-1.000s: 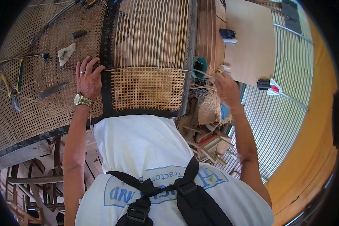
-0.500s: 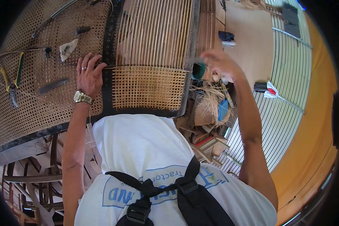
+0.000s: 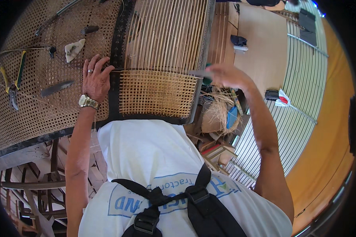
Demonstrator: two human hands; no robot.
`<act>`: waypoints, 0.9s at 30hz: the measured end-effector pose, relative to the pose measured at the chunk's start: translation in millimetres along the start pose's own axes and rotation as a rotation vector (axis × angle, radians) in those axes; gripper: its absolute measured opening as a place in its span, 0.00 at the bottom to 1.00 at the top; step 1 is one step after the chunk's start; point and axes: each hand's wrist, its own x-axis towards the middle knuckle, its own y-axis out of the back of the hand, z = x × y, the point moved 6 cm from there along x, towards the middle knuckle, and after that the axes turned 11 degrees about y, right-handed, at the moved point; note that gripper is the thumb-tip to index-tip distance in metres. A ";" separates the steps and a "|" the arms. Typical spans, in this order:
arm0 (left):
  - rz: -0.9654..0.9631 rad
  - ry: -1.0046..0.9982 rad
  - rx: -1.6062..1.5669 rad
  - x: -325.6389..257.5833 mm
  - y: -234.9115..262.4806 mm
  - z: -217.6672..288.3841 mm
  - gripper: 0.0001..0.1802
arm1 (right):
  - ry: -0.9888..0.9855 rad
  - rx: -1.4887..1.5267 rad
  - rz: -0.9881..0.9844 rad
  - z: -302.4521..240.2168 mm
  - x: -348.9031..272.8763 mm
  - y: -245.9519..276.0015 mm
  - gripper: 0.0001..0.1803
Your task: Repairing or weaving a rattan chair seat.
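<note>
A partly woven cane panel lies in front of me, its near part a tight grid and its far part long parallel strands. My left hand, with a watch and ring, rests with spread fingers on finished cane webbing left of the dark frame bar. Its thumb touches the end of a thin dark strip crossing the weave's far edge. At the panel's right edge, my right hand is closed on a flat grey knife, its blade pointing left over the strands' ends. Motion blurs the knife, and its handle is hidden.
Pruning shears, a second blade, a pale cloth scrap and a dark short tool lie on the left webbing. Right of the panel are cane shavings and a blue object. Wooden frames stand below left.
My right hand has moved slightly left and down, bringing the knife over the panel's right edge. My left hand stays in place on the webbing.
</note>
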 end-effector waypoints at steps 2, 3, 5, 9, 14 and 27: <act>-0.007 0.001 0.000 0.6 -1.0 0.3 0.17 | -0.429 0.347 -0.662 6.6 -21.7 -27.6 0.19; 0.000 -0.001 -0.005 0.6 -0.9 0.7 0.17 | -0.380 0.354 -0.618 1.6 -14.9 -22.5 0.19; 0.009 -0.003 0.003 1.4 0.7 -0.4 0.17 | -0.550 0.402 -0.077 12.6 4.2 6.5 0.18; 0.038 -0.030 -0.001 0.3 5.5 0.7 0.17 | -0.087 -0.016 0.418 -29.2 21.4 -17.4 0.19; 0.008 -0.001 -0.018 2.6 6.6 -0.4 0.15 | -0.510 0.507 -0.248 -13.4 16.4 -88.6 0.17; -0.027 0.025 -0.043 1.3 4.9 -1.3 0.15 | -0.421 0.360 0.297 -39.5 33.6 -71.1 0.20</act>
